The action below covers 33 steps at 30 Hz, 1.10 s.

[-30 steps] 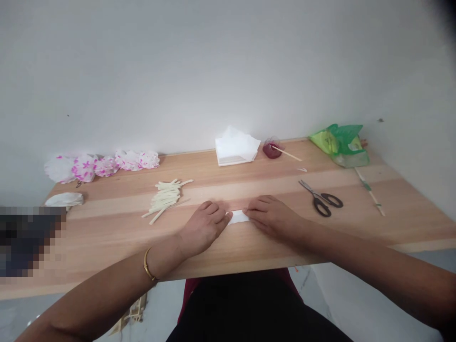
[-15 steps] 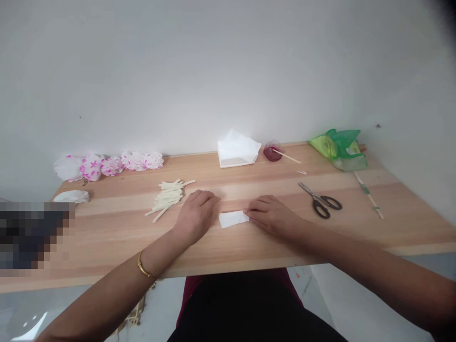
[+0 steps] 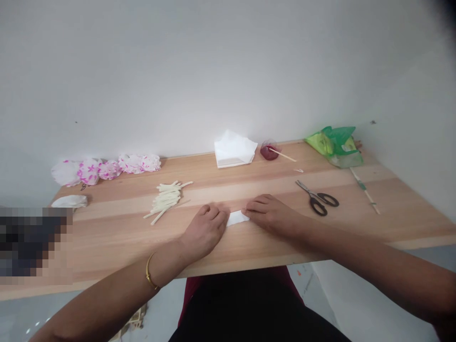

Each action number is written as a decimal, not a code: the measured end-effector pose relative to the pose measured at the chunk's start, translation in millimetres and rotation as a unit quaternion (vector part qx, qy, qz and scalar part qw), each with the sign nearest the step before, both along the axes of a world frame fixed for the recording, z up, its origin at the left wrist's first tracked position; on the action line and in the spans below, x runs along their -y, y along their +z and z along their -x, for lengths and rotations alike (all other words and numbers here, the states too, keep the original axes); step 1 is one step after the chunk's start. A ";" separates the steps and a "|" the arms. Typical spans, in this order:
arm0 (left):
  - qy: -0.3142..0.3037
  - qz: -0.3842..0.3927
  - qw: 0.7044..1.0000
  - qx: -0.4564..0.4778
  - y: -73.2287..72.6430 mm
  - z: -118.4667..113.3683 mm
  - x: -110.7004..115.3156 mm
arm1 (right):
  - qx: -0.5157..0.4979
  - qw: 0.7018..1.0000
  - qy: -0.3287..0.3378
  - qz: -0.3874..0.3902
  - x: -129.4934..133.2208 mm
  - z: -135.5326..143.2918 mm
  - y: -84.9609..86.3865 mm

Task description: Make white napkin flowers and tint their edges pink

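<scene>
A small white paper strip (image 3: 237, 218) lies flat on the wooden table between my two hands. My left hand (image 3: 205, 229), with a gold bangle at its wrist, has its fingers curled together over the strip's left end. At the other end, my right hand (image 3: 271, 216) pinches the paper between thumb and fingers. Both fingertip areas partly cover the strip. To the left of my left hand is a pile of cream-coloured twisted sticks (image 3: 166, 198). Black-handled scissors (image 3: 317, 198) lie to the right of my right hand.
Along the wall stand pink-and-white paper flowers (image 3: 107, 169), a white tissue stack (image 3: 234, 153), a dark red bundle (image 3: 270, 151) with a thin stick, and a green plastic bag (image 3: 337, 145). A green-banded stick (image 3: 366, 192) lies at right. A white wrapped item (image 3: 70, 201) is at left.
My left hand has moved right and down onto the strip's left end, covering part of it. My right hand stays at the right end. The view has shifted slightly.
</scene>
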State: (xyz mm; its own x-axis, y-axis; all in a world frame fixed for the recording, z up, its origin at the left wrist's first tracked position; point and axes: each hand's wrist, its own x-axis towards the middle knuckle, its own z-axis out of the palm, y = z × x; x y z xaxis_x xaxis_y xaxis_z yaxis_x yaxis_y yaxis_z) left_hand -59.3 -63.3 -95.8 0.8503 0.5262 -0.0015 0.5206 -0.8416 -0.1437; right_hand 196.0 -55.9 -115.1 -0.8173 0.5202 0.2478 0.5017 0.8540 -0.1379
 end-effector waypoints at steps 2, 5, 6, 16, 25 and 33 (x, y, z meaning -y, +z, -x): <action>-0.001 -0.013 0.999 -0.034 5.9 -3.8 4.8 | -0.009 1.000 0.007 0.017 -1.4 -2.6 0.0; -0.008 -0.018 0.998 -0.055 9.4 -9.2 10.1 | -0.061 0.994 -0.010 0.085 -6.7 -7.3 3.2; -0.004 -0.021 0.998 -0.058 9.0 -10.6 11.4 | -0.086 0.989 -0.022 0.120 -9.1 -8.3 6.0; 0.005 -0.041 0.997 -0.068 1.1 -11.6 15.5 | -0.162 0.920 -0.218 0.284 -24.4 27.1 29.6; 0.021 -0.036 0.998 -0.055 -1.1 -8.6 14.1 | -0.101 0.950 -0.172 0.242 -31.8 21.9 0.0; 0.067 0.062 0.995 0.034 8.3 3.6 2.3 | -0.015 0.969 -0.141 0.202 -27.7 23.6 14.2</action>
State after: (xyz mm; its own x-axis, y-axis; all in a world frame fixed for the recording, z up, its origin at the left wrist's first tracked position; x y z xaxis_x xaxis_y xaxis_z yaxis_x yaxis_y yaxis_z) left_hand -62.9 -65.6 -87.6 0.7729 0.6343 -0.0186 0.6343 -0.7730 -0.0031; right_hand 172.4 -28.1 -100.9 -0.6238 0.7816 -0.0011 0.6978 0.5563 -0.4513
